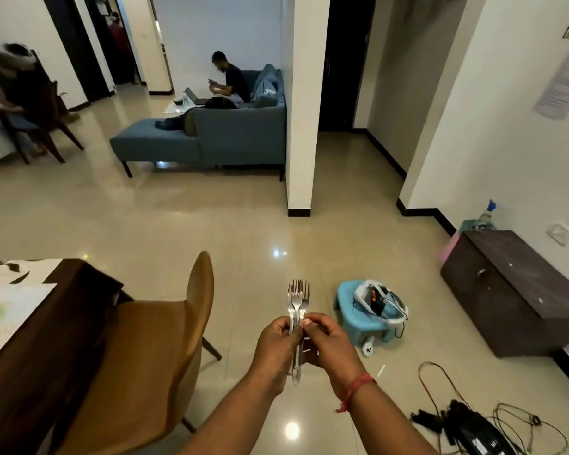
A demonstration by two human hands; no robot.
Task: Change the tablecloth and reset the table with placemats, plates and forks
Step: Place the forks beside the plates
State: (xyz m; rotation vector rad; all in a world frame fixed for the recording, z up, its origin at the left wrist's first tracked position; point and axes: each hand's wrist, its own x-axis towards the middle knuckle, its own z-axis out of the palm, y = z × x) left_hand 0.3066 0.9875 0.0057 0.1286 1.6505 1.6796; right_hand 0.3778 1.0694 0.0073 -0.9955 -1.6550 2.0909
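Left hand [276,343]: yours is curled round the handles of the forks [297,310], thumb across the front, so it's doing most of the holding.
Right hand [326,339]: fingertips pinch the same bundle just below the necks; red thread [358,387] round that wrist.
Forks: a small bunch, tines up and fanned a bit, handle ends poking out below your left palm. Can't count them for sure, looks like three or four. They're up in the air over the floor, not on anything.
Room around the hands: open shiny floor tiles [243,231] straight ahead and on both sides.
Chair [165,339]: tan one just to your left, its backrest edge near your left forearm, seat tucked toward the tabletop.
Tabletop [30,349]: lower left, dark brown cloth hanging over the corner, and a pale placemat [10,310] with a leaf print lying on it.
Right side: blue plastic stool [358,320] with a headset and cables on it, near your right hand; dark cabinet [519,293] along the wall beyond; a tangle of black cables [473,425] on the floor by your right forearm.
Further out: white pillar [304,110] dead ahead, blue sofa [211,136] behind it with a person sitting on it, another chair and a blurred person far left.
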